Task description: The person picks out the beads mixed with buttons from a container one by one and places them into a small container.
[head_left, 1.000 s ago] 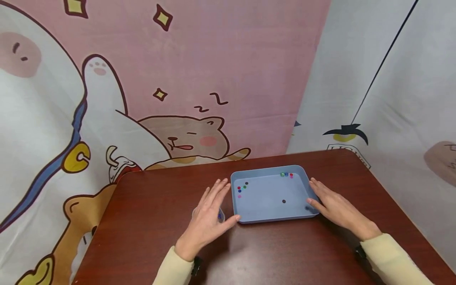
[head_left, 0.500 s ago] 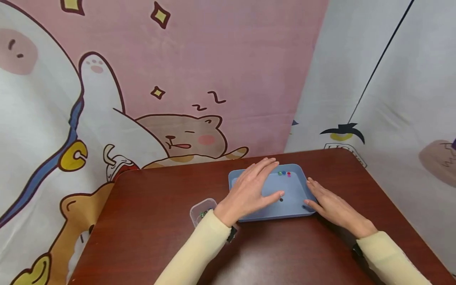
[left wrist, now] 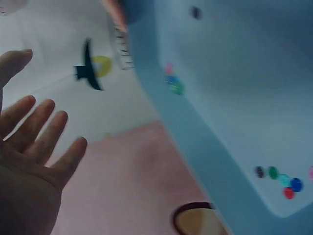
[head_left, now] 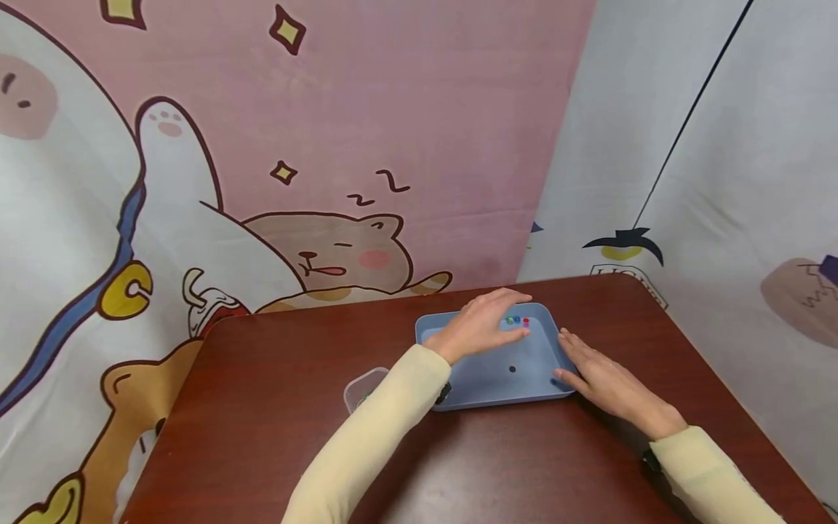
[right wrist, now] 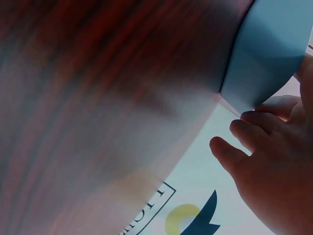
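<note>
My left hand (head_left: 481,326) hovers over the back part of a shallow light-blue tray (head_left: 481,389), fingers extended. In the left wrist view its fingers (left wrist: 46,122) are spread and nothing is between them. My right hand (head_left: 609,378) rests along the tray's right side, fingers straight at the wall, thumb over the rim. Small round bead-like pieces lie inside: a green one (head_left: 510,320), a blue one (head_left: 517,319) and a red one (head_left: 526,320) at the back right, and a dark one (head_left: 513,369) nearer the middle. Another group, including a dark blue piece (left wrist: 296,184), shows in the left wrist view.
A clear plastic container (head_left: 356,389) stands left of the tray, partly hidden by the left sleeve (head_left: 386,407). Both stand on a reddish-brown wooden table (head_left: 281,407). Behind it hangs a printed cartoon cloth (head_left: 419,131).
My left hand has moved from beside the tray's left edge, over the container, to the right and back over the tray. My right hand has stayed at the tray's right side.
</note>
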`<state>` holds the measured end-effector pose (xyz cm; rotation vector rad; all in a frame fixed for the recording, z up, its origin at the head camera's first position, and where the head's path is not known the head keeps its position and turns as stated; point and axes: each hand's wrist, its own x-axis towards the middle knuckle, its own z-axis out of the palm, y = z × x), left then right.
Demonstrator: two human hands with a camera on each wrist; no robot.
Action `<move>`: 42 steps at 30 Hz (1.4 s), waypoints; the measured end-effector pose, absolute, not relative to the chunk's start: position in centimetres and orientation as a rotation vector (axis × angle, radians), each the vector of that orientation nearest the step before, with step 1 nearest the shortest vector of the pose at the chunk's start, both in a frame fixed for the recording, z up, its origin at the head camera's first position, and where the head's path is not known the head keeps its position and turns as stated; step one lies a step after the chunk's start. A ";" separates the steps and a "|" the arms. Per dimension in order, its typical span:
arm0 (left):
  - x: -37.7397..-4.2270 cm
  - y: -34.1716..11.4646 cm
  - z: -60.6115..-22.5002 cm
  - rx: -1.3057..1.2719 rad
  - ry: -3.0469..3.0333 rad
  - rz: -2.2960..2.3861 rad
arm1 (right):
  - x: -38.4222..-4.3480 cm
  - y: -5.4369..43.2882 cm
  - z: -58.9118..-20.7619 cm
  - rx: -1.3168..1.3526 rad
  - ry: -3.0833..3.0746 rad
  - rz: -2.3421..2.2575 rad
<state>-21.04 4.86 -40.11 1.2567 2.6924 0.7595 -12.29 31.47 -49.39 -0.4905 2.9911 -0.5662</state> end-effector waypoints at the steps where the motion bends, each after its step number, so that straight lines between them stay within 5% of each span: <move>1: -21.4 4.9 -40.5 1.247 2.681 0.755 | -12.3 31.5 -49.4 -0.491 2.990 -0.566; 18: -25.1 7.1 -47.5 1.138 2.628 0.657 | -12.1 31.3 -49.5 -0.489 2.984 -0.579; 42: -25.6 8.2 -50.1 1.228 2.841 0.323 | -12.0 31.2 -49.3 -0.475 2.986 -0.603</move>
